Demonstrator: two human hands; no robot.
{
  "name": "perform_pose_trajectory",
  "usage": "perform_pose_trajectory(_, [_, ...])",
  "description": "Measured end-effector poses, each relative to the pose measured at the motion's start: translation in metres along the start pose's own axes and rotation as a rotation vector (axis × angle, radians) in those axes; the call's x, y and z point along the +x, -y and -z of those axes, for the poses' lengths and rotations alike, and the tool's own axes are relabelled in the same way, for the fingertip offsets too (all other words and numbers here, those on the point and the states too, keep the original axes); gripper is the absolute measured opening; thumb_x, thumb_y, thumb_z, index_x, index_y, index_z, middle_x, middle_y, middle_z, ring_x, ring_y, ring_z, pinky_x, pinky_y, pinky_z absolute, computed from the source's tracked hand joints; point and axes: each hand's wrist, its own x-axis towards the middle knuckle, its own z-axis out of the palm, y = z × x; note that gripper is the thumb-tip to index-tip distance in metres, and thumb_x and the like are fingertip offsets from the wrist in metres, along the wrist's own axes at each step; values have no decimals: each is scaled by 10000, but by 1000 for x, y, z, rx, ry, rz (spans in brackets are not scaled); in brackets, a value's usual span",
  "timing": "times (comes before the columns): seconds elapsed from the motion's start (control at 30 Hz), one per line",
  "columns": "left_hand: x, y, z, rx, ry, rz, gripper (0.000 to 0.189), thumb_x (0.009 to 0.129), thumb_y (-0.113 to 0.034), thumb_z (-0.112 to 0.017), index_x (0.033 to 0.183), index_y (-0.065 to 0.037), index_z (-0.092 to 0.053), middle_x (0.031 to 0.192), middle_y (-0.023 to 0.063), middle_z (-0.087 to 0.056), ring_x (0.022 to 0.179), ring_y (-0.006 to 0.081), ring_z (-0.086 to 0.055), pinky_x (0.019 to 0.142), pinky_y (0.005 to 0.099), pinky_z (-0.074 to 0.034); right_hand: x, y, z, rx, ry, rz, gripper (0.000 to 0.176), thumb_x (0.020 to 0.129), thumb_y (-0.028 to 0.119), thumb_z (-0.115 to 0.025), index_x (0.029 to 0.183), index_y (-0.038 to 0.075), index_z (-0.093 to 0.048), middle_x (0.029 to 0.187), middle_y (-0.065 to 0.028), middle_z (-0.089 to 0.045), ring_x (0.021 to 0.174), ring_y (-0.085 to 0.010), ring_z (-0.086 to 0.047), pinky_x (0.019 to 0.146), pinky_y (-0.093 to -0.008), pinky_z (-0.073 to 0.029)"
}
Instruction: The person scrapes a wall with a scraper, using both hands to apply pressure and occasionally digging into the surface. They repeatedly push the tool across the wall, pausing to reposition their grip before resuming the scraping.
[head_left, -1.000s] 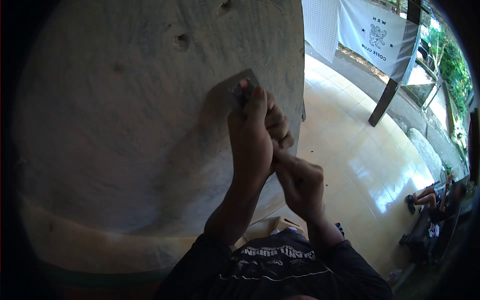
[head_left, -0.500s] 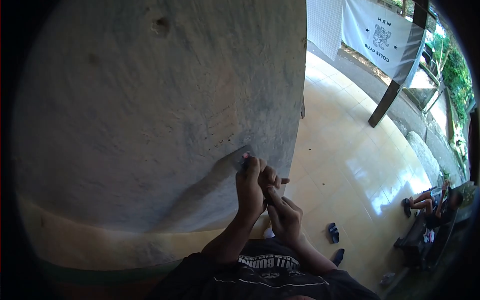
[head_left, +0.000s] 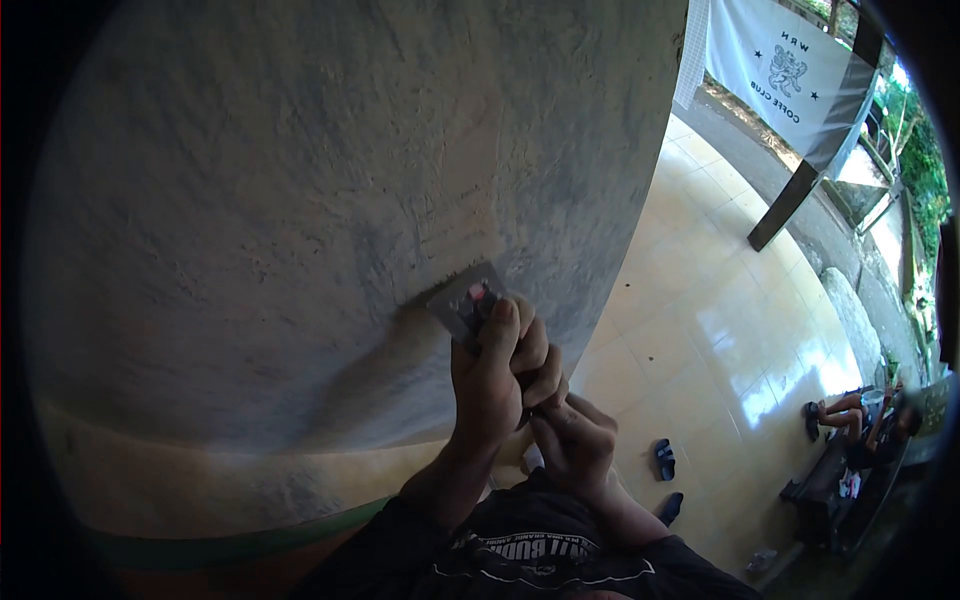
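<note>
A flat-bladed scraper (head_left: 455, 312) has its wide grey blade edge against the rough, grey-streaked wall (head_left: 330, 200). My left hand (head_left: 490, 385) is wrapped round the scraper near the blade, with the thumb stretched along its top. Just below and to the right, my right hand (head_left: 578, 440) is closed at the lower end of the handle, touching the left hand. Most of the handle is hidden by my fingers. Small ridges and marks show on the wall just above the blade.
The wall's edge borders a shiny tiled floor (head_left: 690, 330). Dark sandals (head_left: 664, 460) lie there. A person (head_left: 865, 425) sits on a dark bench (head_left: 835, 500) at the right. Behind stand a post (head_left: 785, 205) and a white banner (head_left: 790, 75).
Both hands and the scraper have shifted slightly left in view, and more of the blade's face shows. The view has moved, so the wall edge sits further right.
</note>
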Motion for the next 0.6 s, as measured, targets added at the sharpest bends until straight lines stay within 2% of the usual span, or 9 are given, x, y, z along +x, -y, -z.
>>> perform_pose_trajectory(0.13, [0, 0, -6, 1, -55, -25, 320, 979, -341, -375, 735, -135, -369, 498, -47, -247, 318, 82, -254, 308, 281, -331, 5, 0, 3, -17, 9, -3, 273, 733, -67, -615, 1002, -31, -648, 751, -156, -620, 653, -218, -631, 568, -282, -465])
perform_pose_trajectory(0.23, [6, -7, -16, -30, -7, -63, 320, 979, -343, -373, 736, -135, -369, 499, -49, -245, 318, 79, -249, 301, 279, -323, 16, 2, 11, -42, 10, 44, 300, 719, -76, -622, 1012, -21, -652, 724, -151, -615, 627, -212, -629, 553, -274, -464])
perform_pose_trajectory(0.4, [-1, -1, -6, -27, -12, -15, 316, 980, -338, -372, 734, -139, -366, 498, -51, -242, 314, 72, -239, 295, 276, -316, 7, 5, 7, -90, 15, 40, 301, 720, -94, -623, 1010, -19, -653, 690, -140, -600, 601, -201, -623, 536, -272, -461])
perform_pose_trajectory(0.5, [3, -9, -14, -19, -18, -5, 318, 979, -339, -371, 733, -137, -365, 498, -52, -241, 314, 70, -240, 295, 276, -317, 12, 0, 2, -74, -68, 122, 345, 694, 19, -730, 1028, 72, -667, 567, -51, -470, 430, -157, -478, 393, -303, -378])
perform_pose_trajectory(0.6, [3, -13, -16, -26, -15, -16, 317, 977, -343, -375, 736, -136, -365, 497, -53, -239, 315, 69, -245, 296, 275, -317, 15, 6, 3, -70, -77, 122, 349, 702, 25, -731, 1041, 82, -668, 572, -51, -466, 426, -148, -471, 391, -305, -377])
